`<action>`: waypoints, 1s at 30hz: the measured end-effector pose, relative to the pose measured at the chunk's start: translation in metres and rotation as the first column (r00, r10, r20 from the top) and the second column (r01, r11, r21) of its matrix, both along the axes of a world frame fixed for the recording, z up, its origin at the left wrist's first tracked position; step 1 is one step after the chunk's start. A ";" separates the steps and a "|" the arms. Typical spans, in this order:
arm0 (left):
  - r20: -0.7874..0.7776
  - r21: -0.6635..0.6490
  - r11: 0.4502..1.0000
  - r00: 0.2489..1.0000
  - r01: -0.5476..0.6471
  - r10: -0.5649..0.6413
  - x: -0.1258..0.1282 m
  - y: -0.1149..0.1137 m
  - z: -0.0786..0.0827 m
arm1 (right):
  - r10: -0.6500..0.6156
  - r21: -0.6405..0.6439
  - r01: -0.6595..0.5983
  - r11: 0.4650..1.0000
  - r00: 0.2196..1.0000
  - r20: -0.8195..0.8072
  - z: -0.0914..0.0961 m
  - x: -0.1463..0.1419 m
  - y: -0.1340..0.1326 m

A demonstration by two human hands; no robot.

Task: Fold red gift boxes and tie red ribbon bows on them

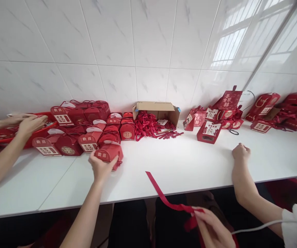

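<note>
1. Red domed cardboard box (110,153) is gripped by the half-curled left hand (102,167), just beside grouped red boxes (69,144).
2. Right hand (211,224) pinches a flat red ribbon (156,185).
3. Likely placing; next calls for loosening the left hand.

"歡喜" on the front red box (109,154) and several boxes (87,140) behind

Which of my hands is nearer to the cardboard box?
Left. The left hand is left of the cardboard box, over the table; the right hand is farther, in front and rightward.
</note>
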State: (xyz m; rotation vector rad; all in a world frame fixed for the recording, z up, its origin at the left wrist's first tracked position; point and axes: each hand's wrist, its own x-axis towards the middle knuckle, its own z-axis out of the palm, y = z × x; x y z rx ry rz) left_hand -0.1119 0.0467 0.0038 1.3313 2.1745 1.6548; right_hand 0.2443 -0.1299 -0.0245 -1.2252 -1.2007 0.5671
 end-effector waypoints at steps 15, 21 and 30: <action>0.011 -0.012 0.701 0.702 0.713 -0.713 0.084 -0.089 -0.025 | 0.171 -0.118 -0.156 0.981 0.977 0.129 0.029 0.005 0.138; 0.146 0.187 0.793 0.782 0.580 -0.606 0.082 -0.081 -0.023 | 0.153 -0.364 0.079 0.928 0.810 0.565 -0.021 0.016 0.186; 0.191 0.054 0.608 0.590 0.792 -0.785 0.064 -0.063 0.001 | 0.080 -0.205 0.051 0.978 0.809 0.583 -0.026 0.001 0.195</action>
